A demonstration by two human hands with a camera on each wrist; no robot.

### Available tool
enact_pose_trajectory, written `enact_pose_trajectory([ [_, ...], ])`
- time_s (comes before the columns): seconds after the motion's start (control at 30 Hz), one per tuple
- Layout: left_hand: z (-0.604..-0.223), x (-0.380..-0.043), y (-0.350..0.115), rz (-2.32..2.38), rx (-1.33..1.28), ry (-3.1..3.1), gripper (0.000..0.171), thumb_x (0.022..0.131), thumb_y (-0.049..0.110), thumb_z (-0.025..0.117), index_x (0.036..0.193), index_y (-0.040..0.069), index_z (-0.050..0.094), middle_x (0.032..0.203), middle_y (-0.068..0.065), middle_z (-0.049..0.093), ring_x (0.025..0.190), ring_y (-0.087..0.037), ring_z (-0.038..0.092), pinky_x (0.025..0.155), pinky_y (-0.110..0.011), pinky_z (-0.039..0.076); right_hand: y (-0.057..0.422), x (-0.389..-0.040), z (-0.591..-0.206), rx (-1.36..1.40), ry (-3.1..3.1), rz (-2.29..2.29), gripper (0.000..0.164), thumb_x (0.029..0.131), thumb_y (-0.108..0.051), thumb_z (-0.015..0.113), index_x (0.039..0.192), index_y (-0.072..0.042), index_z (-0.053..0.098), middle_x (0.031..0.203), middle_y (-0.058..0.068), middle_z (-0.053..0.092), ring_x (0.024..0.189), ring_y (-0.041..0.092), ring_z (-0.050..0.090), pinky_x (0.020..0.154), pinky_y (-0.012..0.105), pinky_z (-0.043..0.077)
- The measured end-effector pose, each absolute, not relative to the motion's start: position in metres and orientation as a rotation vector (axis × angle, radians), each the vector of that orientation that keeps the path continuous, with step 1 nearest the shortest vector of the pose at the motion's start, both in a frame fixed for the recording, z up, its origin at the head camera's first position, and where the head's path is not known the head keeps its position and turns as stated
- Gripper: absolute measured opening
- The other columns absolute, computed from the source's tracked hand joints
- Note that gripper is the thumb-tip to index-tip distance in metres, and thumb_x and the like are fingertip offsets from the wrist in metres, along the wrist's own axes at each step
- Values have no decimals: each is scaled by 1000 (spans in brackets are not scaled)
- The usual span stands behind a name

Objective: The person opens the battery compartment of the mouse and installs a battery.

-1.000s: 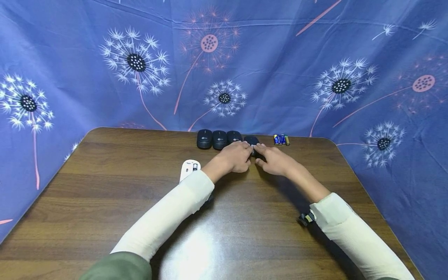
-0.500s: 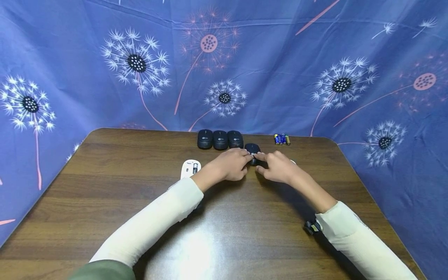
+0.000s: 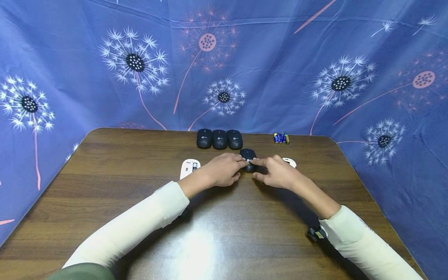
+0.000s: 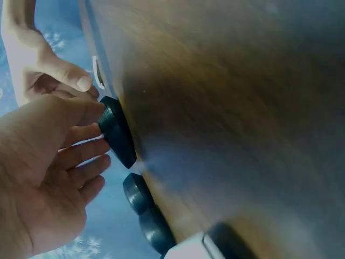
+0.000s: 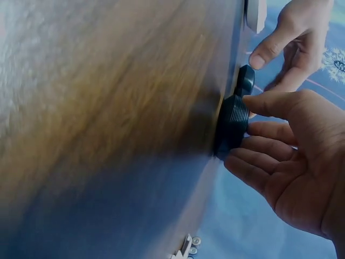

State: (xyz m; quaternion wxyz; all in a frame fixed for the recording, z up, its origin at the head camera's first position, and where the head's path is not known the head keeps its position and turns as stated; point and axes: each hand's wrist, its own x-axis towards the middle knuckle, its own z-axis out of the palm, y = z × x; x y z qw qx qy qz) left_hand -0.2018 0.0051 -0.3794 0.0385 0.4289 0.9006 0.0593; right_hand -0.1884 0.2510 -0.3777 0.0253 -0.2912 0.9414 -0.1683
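A black computer mouse (image 3: 247, 154) lies on the wooden table in front of me, set forward of a row of similar mice. My left hand (image 3: 225, 170) touches its top from the left with extended fingertips. From the right, the index finger of my right hand (image 3: 278, 173) reaches onto the same mouse. In the left wrist view, my fingers lie along the top of the mouse (image 4: 119, 135), loosely extended. The right wrist view shows my right thumb at the ribbed end of the mouse (image 5: 232, 127), the other fingers relaxed against its upper side.
Three black mice (image 3: 219, 139) stand side by side near the far edge. Several small batteries (image 3: 281, 138) lie at the back right. A white mouse (image 3: 188, 167), belly up with a battery inside, lies by my left forearm. Behind my right hand shows part of a white object (image 3: 290, 161).
The black mouse has slid from beside the row toward me and slightly left, both hands moving with it. The white object behind my right hand has come into view.
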Motion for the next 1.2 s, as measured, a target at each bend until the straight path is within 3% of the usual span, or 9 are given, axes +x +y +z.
enact_pose_trajectory([
  [0.03,-379,-202,4,226,1285,2751,52,114,22,65,163,7,59,169,-16,58,161,-35,53,142,-50,41,252,-189,-377,-901,2898,-532,53,104,-21,81,150,3,69,145,26,73,45,3,26,64,28,54],
  [0.1,-381,-203,5,360,1183,2718,54,113,24,68,164,8,58,172,-17,54,163,-37,50,143,-54,38,254,-190,-377,-877,2887,-564,54,105,-21,81,152,1,68,146,27,73,54,8,55,76,35,64],
  [0.17,-387,-208,7,524,1069,2689,58,110,29,73,164,13,59,174,-15,52,164,-37,48,143,-55,39,256,-193,-377,-830,2875,-635,58,104,-21,82,155,-1,66,148,26,72,83,24,80,93,48,71],
  [0.27,-421,-230,15,735,928,2696,72,103,37,83,165,14,56,173,-15,53,162,-35,50,140,-52,44,261,-201,-380,-763,2870,-735,65,101,-20,86,158,-2,63,150,25,71,136,41,74,114,63,65],
  [0.3,-429,-237,18,789,880,2697,79,99,40,86,167,14,54,172,-14,54,161,-33,51,139,-50,46,262,-204,-381,-750,2859,-764,69,99,-20,88,159,0,61,151,26,71,139,44,72,116,64,64],
  [0.4,-452,-256,27,867,730,2714,98,91,48,94,170,12,48,168,-14,59,157,-31,56,135,-46,51,264,-215,-385,-719,2808,-807,83,94,-20,93,162,5,54,153,30,68,137,49,71,112,61,67],
  [0.57,-450,-263,35,920,477,2705,107,83,44,102,170,12,49,162,-13,66,149,-33,56,130,-49,54,263,-227,-387,-677,2729,-769,96,90,-21,98,166,8,46,156,32,64,131,49,72,102,54,72],
  [0.87,-436,-254,34,958,387,2737,95,85,22,100,168,16,53,164,-12,65,147,-37,52,130,-54,50,253,-233,-389,-648,2725,-752,84,94,-9,92,164,8,49,152,34,66,133,48,71,106,55,70],
  [1.2,-454,-255,27,995,510,2767,81,98,29,91,167,11,54,168,-11,61,156,-37,51,139,-52,43,257,-227,-393,-741,2750,-778,66,101,-12,85,157,7,55,143,33,71,128,47,74,107,59,69],
])
